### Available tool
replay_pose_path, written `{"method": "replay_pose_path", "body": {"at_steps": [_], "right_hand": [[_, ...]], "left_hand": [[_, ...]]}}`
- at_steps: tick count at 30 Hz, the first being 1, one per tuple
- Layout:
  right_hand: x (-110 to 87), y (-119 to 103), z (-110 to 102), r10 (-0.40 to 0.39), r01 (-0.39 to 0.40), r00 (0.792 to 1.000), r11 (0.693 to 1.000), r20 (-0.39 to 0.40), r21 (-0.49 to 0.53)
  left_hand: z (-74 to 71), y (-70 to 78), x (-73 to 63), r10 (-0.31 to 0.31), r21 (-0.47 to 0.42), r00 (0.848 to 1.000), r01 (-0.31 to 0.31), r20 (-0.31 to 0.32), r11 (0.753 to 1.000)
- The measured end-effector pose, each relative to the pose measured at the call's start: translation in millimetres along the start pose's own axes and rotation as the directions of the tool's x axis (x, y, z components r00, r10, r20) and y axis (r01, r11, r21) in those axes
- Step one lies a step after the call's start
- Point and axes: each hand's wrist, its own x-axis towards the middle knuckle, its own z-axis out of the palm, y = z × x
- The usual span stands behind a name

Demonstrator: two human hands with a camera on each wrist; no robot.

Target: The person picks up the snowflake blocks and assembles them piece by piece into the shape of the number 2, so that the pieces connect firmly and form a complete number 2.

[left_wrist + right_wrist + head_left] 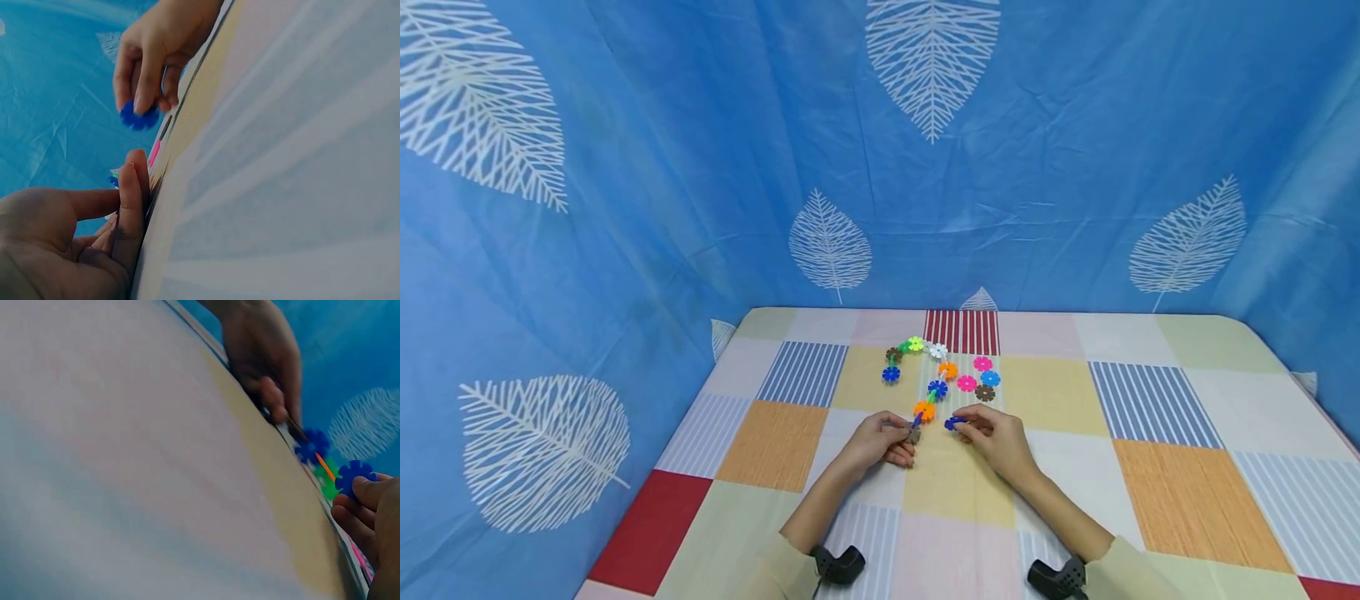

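Over the table's near middle, my left hand (874, 442) pinches a grey-brown notched snowflake disc (913, 434) at the near end of a chain of interlocking discs. Beside it in the chain is a blue disc (312, 446), joined edgewise, then an orange disc (924, 411). My right hand (997, 433), a short way to the right, pinches a loose blue disc (953, 423) between thumb and fingers. The left wrist view shows this blue disc (139, 117) apart from my left hand (69, 231), whose fingers hide most of what it grips.
The chain curves away over the table, past a white disc (937, 351) and a yellow-green disc (915, 343), to a blue end disc (891, 375). Right of it lie loose discs: two pink ones (967, 383), a light blue one (990, 378) and a brown one (985, 392). Blue leaf-patterned curtains (1030, 167) surround the table.
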Motion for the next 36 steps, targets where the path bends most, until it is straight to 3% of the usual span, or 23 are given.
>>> {"method": "replay_pose_path", "body": {"at_steps": [3, 7, 11, 18, 26, 36], "right_hand": [[1.0, -5, 16, 0.008, -0.010, 0.999, 0.998, 0.044, 0.056], [2.9, -8, 27, 0.013, -0.012, 0.998, 1.000, 0.054, -0.009], [3.6, -8, 28, -0.005, 0.009, 0.998, 0.998, 0.068, -0.059], [3.2, -5, 29, -0.023, 0.026, 0.996, 0.999, 0.081, -0.026], [2.8, -3, 27, -0.105, 0.112, 0.993, 0.984, 0.062, -0.135], [3.4, -1, 29, -0.185, 0.195, 0.980, 0.968, 0.074, -0.157]], "left_hand": [[-0.2, 0.3, -0.4, 0.002, 0.001, 1.000, -0.002, -0.002, 1.000], [0.3, -0.6, 0.2, 0.014, 0.009, 1.000, -0.014, 0.002, 1.000], [1.3, -0.7, 0.8, 0.019, 0.011, 1.000, -0.019, 0.006, 1.000], [1.4, 0.9, -1.2, 0.025, -0.004, 1.000, -0.025, 0.011, 1.000], [2.5, -1.6, 0.7, 0.038, -0.005, 0.999, -0.038, 0.015, 0.999], [3.9, -1.2, 0.5, 0.028, 0.004, 1.000, -0.028, -0.012, 1.000]]}}
